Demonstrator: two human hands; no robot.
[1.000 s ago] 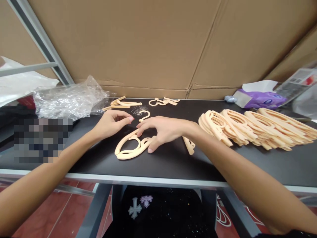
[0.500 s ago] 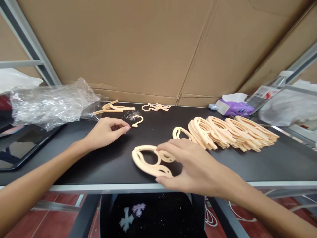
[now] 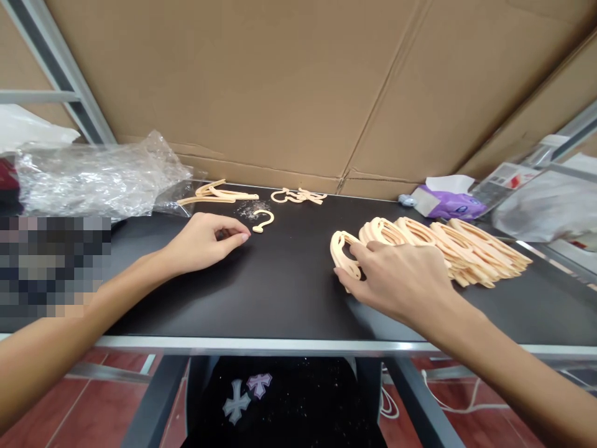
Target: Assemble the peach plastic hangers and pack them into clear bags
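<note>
My right hand (image 3: 396,274) grips a cream plastic folding hanger (image 3: 342,254), folded into a loop, at the left end of a row of similar folded hangers (image 3: 466,249). The hand hides part of it and the front of the row. On the left of the dark table, my left hand (image 3: 209,239) has its thumb and index fingertips together, with nothing visible between them. Just beyond those fingertips lies a loose cream hanger hook (image 3: 264,221). Farther back are several more hooks (image 3: 298,196) in a small heap and some loose hanger arms (image 3: 219,193).
A crumpled clear plastic bag (image 3: 93,177) lies at the back left. At the back right sits a purple tissue pack (image 3: 450,202) near more plastic packaging (image 3: 532,211). A cardboard wall (image 3: 256,93) stands behind the table (image 3: 280,298). White crumbs lie near the loose hook.
My right hand has carried the folded hanger from the table's front middle rightward and back, to the end of the row. My left hand stays beside the hook. The view has shifted slightly.
</note>
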